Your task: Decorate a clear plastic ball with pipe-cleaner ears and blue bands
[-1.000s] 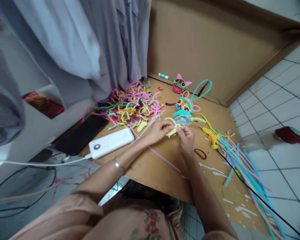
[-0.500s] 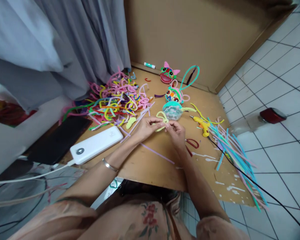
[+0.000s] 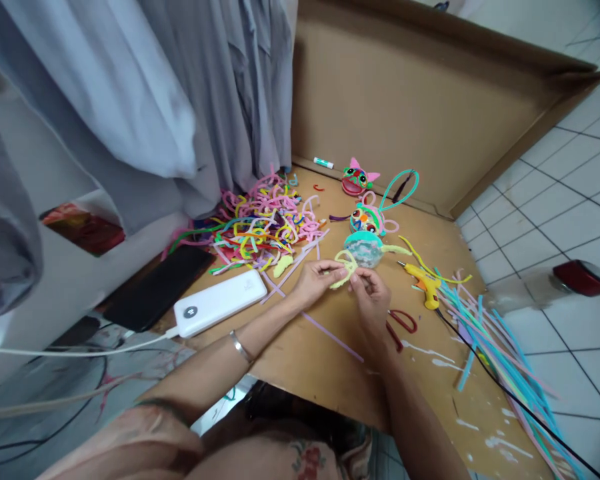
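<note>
Between my hands is a pale yellow pipe cleaner (image 3: 347,259) bent into loops. My left hand (image 3: 316,281) pinches its left side between thumb and fingers. From the other side my right hand (image 3: 371,291) pinches the same looped piece. Just beyond my fingers sits a round turquoise and clear piece (image 3: 363,249) with fuzzy edges. Behind it stands a decorated pipe-cleaner animal head (image 3: 367,217) with a turquoise loop. Farther back is a second animal head (image 3: 357,179) with pink ears. Red-handled scissors (image 3: 403,323) lie partly hidden by my right hand.
To the left lie a heap of mixed pipe cleaners (image 3: 260,223), a white power bank (image 3: 221,303) and a black phone (image 3: 157,288). A yellow glue gun (image 3: 425,283) with a black cord and a bundle of straight pipe cleaners (image 3: 500,360) are on the right.
The camera view has turned, so the whole scene sits lower and farther right. Both hands still pinch the yellow looped pipe cleaner, their fingers slightly shifted on it.
</note>
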`<state>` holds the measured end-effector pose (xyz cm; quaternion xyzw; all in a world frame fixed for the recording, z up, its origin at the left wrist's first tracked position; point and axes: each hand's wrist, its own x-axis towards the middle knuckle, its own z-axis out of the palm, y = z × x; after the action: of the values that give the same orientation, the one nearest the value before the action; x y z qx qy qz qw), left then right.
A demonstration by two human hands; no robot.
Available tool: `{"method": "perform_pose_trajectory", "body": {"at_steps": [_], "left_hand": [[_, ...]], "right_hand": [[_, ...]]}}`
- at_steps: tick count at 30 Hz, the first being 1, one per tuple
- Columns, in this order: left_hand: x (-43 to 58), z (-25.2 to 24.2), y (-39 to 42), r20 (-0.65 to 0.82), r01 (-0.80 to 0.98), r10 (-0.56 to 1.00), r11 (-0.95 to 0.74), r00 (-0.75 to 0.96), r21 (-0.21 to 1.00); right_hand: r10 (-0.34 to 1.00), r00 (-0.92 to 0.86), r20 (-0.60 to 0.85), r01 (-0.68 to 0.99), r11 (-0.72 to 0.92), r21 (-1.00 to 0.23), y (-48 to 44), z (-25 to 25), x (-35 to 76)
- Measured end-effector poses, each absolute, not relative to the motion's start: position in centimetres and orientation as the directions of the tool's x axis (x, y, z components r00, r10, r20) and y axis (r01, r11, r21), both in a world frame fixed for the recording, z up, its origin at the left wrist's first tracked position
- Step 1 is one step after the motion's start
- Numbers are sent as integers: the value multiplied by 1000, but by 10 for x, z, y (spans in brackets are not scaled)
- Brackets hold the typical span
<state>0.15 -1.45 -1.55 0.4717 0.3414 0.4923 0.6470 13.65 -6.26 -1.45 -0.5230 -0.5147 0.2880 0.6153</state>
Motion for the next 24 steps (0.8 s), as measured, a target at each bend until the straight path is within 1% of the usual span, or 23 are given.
{"method": "perform_pose_trajectory", "body": {"at_steps": [4, 10, 13, 16, 21, 24], "left_hand": [[2, -11, -17, 1, -379, 954, 118, 301, 918], [3, -6, -21, -33, -439, 958, 160, 283, 884], [2, -6, -20, -3, -417, 968, 111, 251, 902], [0, -8, -18, 31, -352, 975, 50, 221, 935], [-1, -11, -16, 47, -323, 976, 25, 214, 946], [-1, -11, -17, 51, -327, 969, 31, 240, 945]], "right_hand": [[879, 347, 328, 173, 284, -943, -61, -17, 135], [897, 316, 308, 214, 249, -945, -61, -21, 135], [900, 322, 293, 231, 225, -947, -63, -21, 133], [905, 311, 291, 240, 221, -945, -65, -18, 132], [914, 250, 319, 313, 235, -920, -67, -14, 132], [919, 264, 291, 269, 220, -938, -66, -13, 131]]}}
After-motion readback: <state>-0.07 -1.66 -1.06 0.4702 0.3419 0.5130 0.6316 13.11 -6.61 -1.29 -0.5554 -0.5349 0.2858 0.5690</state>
